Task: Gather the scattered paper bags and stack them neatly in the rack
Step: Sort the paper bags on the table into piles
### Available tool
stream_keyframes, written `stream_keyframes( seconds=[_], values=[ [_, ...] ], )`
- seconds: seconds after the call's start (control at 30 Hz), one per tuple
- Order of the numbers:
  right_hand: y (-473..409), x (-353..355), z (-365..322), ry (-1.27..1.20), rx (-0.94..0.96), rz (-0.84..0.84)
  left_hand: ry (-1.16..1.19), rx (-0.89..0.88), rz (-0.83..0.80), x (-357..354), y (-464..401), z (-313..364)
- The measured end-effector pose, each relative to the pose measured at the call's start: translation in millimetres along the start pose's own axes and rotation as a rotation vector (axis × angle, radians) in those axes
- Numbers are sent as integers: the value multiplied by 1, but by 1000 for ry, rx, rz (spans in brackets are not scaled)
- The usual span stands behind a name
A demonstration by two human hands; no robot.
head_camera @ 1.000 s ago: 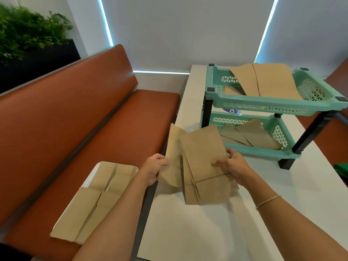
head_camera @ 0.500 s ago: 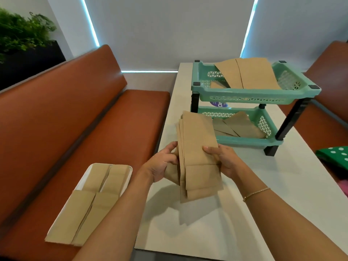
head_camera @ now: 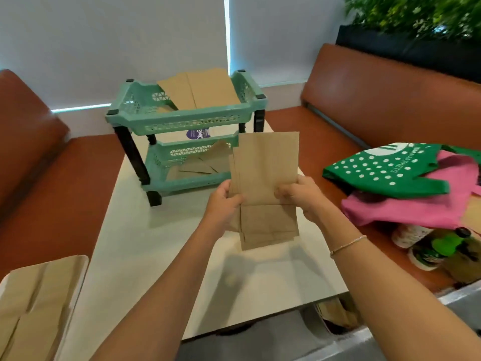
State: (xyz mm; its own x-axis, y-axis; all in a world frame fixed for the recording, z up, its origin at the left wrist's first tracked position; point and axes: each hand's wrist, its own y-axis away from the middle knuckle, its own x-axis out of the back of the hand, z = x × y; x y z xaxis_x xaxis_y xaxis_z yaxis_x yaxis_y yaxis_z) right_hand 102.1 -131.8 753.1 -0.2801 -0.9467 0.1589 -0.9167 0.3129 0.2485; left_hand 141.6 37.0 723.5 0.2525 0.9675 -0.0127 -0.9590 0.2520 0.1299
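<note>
I hold a squared-up bundle of flat brown paper bags (head_camera: 265,168) upright above the white table (head_camera: 145,246). My left hand (head_camera: 226,201) grips its left edge and my right hand (head_camera: 299,194) grips its right edge. Behind the bundle stands a two-tier teal rack (head_camera: 182,121) with black legs. Paper bags (head_camera: 200,89) lean in its top basket and more bags (head_camera: 205,165) lie in the lower basket. A further set of brown bags (head_camera: 33,303) rests on a white tray at the lower left.
Brown padded benches (head_camera: 377,100) flank the table on both sides. On the right bench lie a green dotted cloth bag (head_camera: 385,173), a pink cloth bag (head_camera: 416,207) and several cups and bottles (head_camera: 437,248). A planter (head_camera: 416,22) stands behind the right bench.
The view has swung right, so the rack now sits at centre left and the right bench shows. The fanned bags have been squared into one bundle and raised in front of the rack.
</note>
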Motion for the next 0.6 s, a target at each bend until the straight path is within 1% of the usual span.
stream_keyframes(
  seconds=[0.1,0.17,0.23,0.33,0.47,0.6],
  values=[
    [-11,75,9,170,73,48,-104,-12,14,-73,-6,-3],
    [-18,125,17,269,102,70,-184,-3,54,-124,-8,-6],
    [-25,170,27,342,93,88,-248,-7,95,-173,-7,-6],
    [-34,229,48,415,62,124,-301,-13,92,-238,-5,-7],
    [-41,287,87,517,-15,220,-403,-7,71,-309,-6,-22],
    [-46,310,132,527,-73,297,-439,45,35,-352,-9,-37]
  ],
)
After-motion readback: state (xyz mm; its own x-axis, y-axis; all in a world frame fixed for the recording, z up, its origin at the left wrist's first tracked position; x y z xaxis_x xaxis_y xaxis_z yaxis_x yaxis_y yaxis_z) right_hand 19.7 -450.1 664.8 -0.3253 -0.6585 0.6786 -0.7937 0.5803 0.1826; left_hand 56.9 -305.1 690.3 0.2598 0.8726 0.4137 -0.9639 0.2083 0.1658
